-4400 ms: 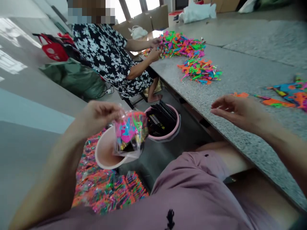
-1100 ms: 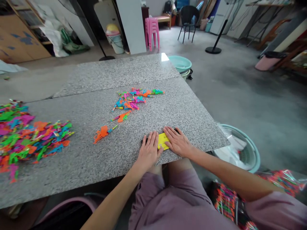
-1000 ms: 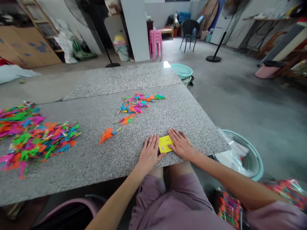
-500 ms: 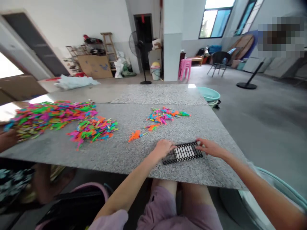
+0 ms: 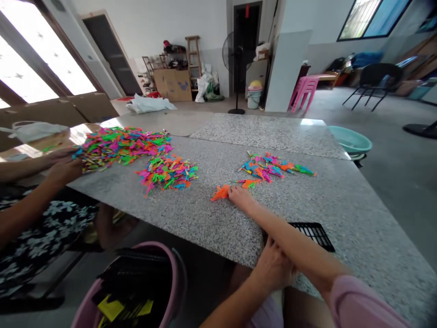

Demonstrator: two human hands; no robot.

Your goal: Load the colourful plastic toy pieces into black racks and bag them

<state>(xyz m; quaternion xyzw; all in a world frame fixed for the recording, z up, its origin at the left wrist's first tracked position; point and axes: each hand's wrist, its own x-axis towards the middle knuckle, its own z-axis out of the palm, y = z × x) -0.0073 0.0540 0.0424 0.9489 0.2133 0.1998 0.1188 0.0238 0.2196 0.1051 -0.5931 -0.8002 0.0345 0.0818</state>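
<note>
My right hand [image 5: 240,197] stretches across to the left, its fingertips closed on a bright orange plastic piece [image 5: 221,192] lying on the table. Below the right forearm, my left hand [image 5: 274,265] is at the table's front edge, fingers curled at the near-left end of a black slotted plastic tray [image 5: 316,233]. The forearm covers the tray's middle, and the left fingertips are partly hidden. Just past my right hand lie an orange-green piece [image 5: 251,183] and a loose cluster of colourful plastic pieces [image 5: 269,166], too small to make out in detail.
Farther left are a small heap [image 5: 167,172] and a large heap [image 5: 126,145] of similar pieces. A co-worker's hands [image 5: 66,167] are at the large heap. A pink tub [image 5: 170,259] with black and yellow items stands below the table edge. A teal basin [image 5: 351,139] is beyond the right side.
My right hand has left the tray and moved left to the orange piece. My left hand stays by the tray, now nearer the table edge. The view has swung left.
</note>
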